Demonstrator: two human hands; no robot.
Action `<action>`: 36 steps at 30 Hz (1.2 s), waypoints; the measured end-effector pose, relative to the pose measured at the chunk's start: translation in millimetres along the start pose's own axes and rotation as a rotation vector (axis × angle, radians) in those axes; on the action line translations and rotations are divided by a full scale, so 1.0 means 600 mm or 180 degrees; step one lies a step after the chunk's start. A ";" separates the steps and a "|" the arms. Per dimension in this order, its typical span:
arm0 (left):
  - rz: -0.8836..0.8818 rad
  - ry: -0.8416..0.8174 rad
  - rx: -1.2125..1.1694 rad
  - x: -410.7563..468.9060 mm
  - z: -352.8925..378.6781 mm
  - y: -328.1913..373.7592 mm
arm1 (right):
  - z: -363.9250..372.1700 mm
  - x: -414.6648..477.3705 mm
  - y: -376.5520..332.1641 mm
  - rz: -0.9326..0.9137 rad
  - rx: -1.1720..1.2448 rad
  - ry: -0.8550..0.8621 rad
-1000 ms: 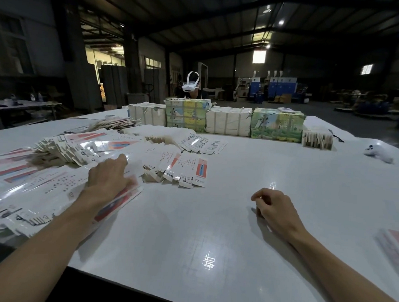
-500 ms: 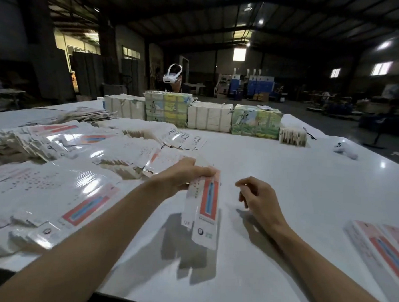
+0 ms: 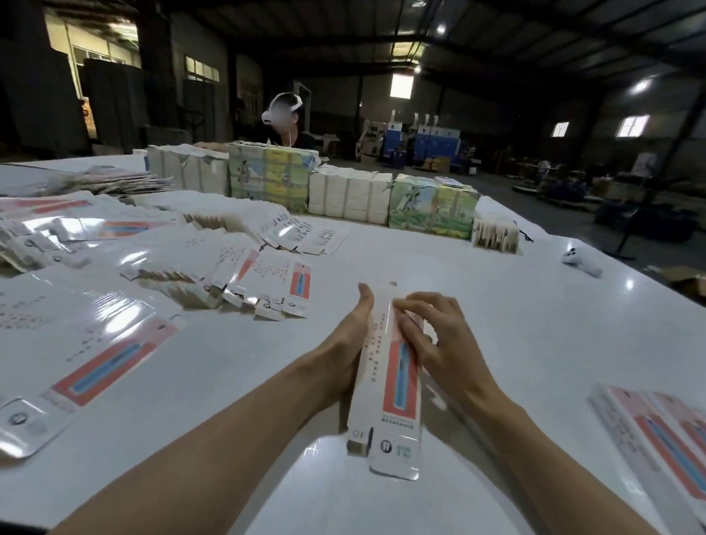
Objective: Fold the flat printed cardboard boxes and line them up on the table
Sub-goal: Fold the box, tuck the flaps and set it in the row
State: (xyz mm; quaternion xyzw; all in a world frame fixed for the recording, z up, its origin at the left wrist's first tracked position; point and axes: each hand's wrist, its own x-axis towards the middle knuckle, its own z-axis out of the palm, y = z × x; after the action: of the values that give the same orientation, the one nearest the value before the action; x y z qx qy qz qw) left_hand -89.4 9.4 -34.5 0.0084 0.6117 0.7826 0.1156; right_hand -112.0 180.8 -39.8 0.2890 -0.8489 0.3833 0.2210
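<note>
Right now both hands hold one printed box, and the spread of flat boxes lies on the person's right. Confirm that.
Wrong side. In the head view the left hand and right hand do hold one printed box, but the spread of flat boxes lies on the person's left.

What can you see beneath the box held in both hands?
Beneath the box only the glossy white table shows, with a glare patch. Fingers of the left hand behind it are covered.

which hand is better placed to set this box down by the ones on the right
Right. The right hand grips the long white-and-red cardboard box on the side nearest the matching boxes; the left hand sits across it.
</note>
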 end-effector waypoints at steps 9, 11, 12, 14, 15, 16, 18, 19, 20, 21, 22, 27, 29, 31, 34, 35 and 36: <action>0.0246 -0.0185 0.0029 -0.010 -0.003 0.000 | -0.004 0.005 -0.005 0.0587 0.0915 -0.0287; 0.0171 -0.0050 0.0065 -0.003 -0.008 -0.002 | -0.003 0.001 -0.007 0.0405 0.0569 -0.0220; 0.0136 0.0013 0.0079 0.002 -0.010 -0.004 | -0.002 -0.001 -0.006 0.0304 0.0274 -0.0203; 0.0142 0.0086 0.0117 0.007 -0.009 -0.005 | -0.001 -0.002 -0.007 0.0196 -0.0194 -0.0175; 0.0162 0.0105 0.0146 0.008 -0.008 -0.006 | -0.001 -0.002 -0.009 0.0199 -0.0278 -0.0167; 0.0180 0.0116 0.0184 0.008 -0.008 -0.008 | -0.002 -0.002 -0.011 0.0224 -0.0256 -0.0167; 0.0200 0.0118 0.0282 0.009 -0.010 -0.010 | -0.004 -0.001 -0.013 0.0251 -0.0146 -0.0181; 0.0194 0.0115 0.0323 0.011 -0.012 -0.011 | -0.006 -0.001 -0.015 0.0243 -0.0136 -0.0177; 0.0200 0.0107 0.0374 0.010 -0.012 -0.011 | -0.008 -0.001 -0.016 0.0244 -0.0104 -0.0165; 0.0219 0.0107 0.0437 0.010 -0.011 -0.010 | -0.011 0.000 -0.017 0.0256 -0.0023 -0.0137; 0.0246 0.0121 0.0515 0.010 -0.009 -0.008 | -0.013 0.001 -0.019 0.0286 0.0091 -0.0094; 0.0347 -0.0014 0.0867 0.014 -0.004 -0.003 | -0.026 0.016 -0.030 0.0797 0.0838 -0.0050; 0.0409 -0.0031 0.1004 0.012 -0.006 0.001 | -0.032 0.019 -0.031 0.0896 0.0815 -0.0249; 0.0493 -0.0153 0.1023 0.009 -0.008 0.002 | -0.037 0.020 -0.028 0.0876 0.0822 -0.0368; 0.0602 -0.0362 0.1020 0.000 0.001 0.006 | -0.043 0.020 -0.020 0.0961 0.1281 -0.0364; 0.0603 -0.0426 0.0966 -0.001 0.006 0.006 | -0.044 0.018 -0.018 0.0989 0.1483 -0.0316; 0.0592 -0.0499 0.0907 -0.003 0.010 0.007 | -0.045 0.017 -0.015 0.1014 0.1691 -0.0272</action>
State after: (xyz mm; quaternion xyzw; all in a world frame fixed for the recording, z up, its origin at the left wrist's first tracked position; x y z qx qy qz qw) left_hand -87.5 13.8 -28.9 0.1421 0.7020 0.6923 0.0877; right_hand -109.3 193.8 -12.5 0.2158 -0.7622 0.6091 0.0390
